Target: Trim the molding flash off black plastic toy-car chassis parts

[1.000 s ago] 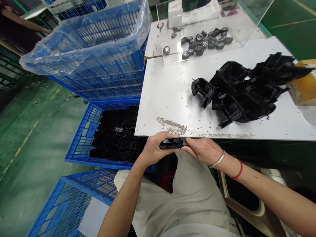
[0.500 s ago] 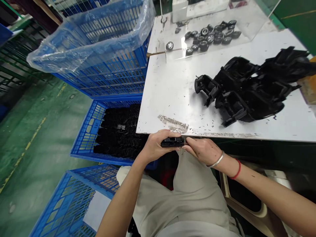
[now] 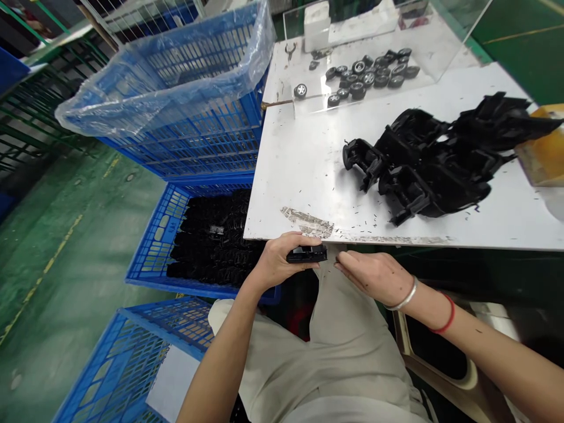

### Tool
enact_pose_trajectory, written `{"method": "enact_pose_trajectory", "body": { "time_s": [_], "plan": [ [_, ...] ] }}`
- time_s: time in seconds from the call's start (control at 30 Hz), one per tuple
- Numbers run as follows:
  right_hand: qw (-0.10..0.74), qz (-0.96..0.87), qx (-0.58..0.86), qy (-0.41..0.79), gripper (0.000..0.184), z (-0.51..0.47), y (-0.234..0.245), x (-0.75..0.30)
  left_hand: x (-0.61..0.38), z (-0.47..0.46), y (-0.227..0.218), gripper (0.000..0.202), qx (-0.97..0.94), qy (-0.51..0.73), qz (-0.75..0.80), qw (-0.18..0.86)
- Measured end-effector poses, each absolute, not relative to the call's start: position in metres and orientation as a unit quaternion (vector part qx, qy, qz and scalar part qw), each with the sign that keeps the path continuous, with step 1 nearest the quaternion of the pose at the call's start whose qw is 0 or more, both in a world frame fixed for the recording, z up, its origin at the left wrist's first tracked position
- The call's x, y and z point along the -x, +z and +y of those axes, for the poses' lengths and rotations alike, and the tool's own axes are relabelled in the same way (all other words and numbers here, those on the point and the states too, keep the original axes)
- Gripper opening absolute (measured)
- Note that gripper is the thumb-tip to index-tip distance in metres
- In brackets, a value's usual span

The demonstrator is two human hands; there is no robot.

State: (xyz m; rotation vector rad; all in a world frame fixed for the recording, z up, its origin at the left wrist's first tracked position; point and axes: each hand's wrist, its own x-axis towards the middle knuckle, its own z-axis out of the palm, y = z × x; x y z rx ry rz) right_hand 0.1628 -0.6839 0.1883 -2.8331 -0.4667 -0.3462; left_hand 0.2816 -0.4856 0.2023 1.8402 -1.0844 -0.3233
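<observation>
My left hand (image 3: pixel 282 261) grips a small black plastic part (image 3: pixel 306 254) just below the front edge of the white workbench (image 3: pixel 299 176). My right hand (image 3: pixel 370 276) sits to the right of that part, fingers loosely apart, touching nothing and holding nothing. Beyond the hands, a heap of black moulded plastic frames (image 3: pixel 423 161) lies on the bench. Tiny black plastic slivers are scattered around the heap.
Below the bench on the left, a blue crate (image 3: pixel 150 235) holds packed black parts. A plastic-lined blue crate (image 3: pixel 176 100) and another blue crate (image 3: pixel 123 364) stand nearby. Toy wheels (image 3: pixel 361 79) lie behind a clear acrylic panel (image 3: pixel 396 41). A yellow-topped block (image 3: pixel 541 147) is at far right.
My right hand has let go of the black part and moved right, away from it. My left hand still holds the part.
</observation>
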Motion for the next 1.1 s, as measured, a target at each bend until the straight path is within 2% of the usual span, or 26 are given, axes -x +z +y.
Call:
{"method": "enact_pose_trajectory", "body": {
  "time_s": [0.13,0.27,0.43,0.53,0.6,0.73,0.83,1.0,1.1],
  "plan": [
    [0.067,-0.154,0.973,-0.156,0.033,-0.681,0.184,-0.163,-0.282,-0.486,0.202,0.038,-0.751,-0.133,-0.446,0.468],
    [0.038,-0.159,0.976,-0.143,0.027,-0.680,0.180,-0.162,-0.282,-0.486,0.201,0.039,-0.749,-0.140,-0.441,0.475],
    [0.036,-0.148,0.979,-0.133,0.026,-0.677,0.177,-0.164,-0.284,-0.486,0.204,0.039,-0.751,-0.155,-0.438,0.470],
    [0.067,-0.127,0.982,-0.124,0.029,-0.673,0.174,-0.165,-0.284,-0.486,0.205,0.039,-0.756,-0.157,-0.436,0.463],
    [0.129,-0.105,0.979,-0.119,0.030,-0.669,0.173,-0.164,-0.283,-0.487,0.205,0.039,-0.760,-0.157,-0.429,0.462],
    [0.359,-0.005,0.925,-0.127,0.030,-0.660,0.175,-0.157,-0.277,-0.486,0.204,0.041,-0.766,-0.145,-0.406,0.477],
    [0.487,0.056,0.865,-0.103,0.027,-0.653,0.184,-0.151,-0.269,-0.485,0.203,0.040,-0.774,-0.115,-0.392,0.484],
    [0.610,0.096,0.784,-0.060,0.028,-0.638,0.190,-0.151,-0.238,-0.486,0.199,0.035,-0.807,0.015,-0.393,0.441],
    [0.662,0.119,0.737,-0.072,0.031,-0.632,0.185,-0.158,-0.212,-0.482,0.200,0.051,-0.815,0.042,-0.413,0.404]
  ]
}}
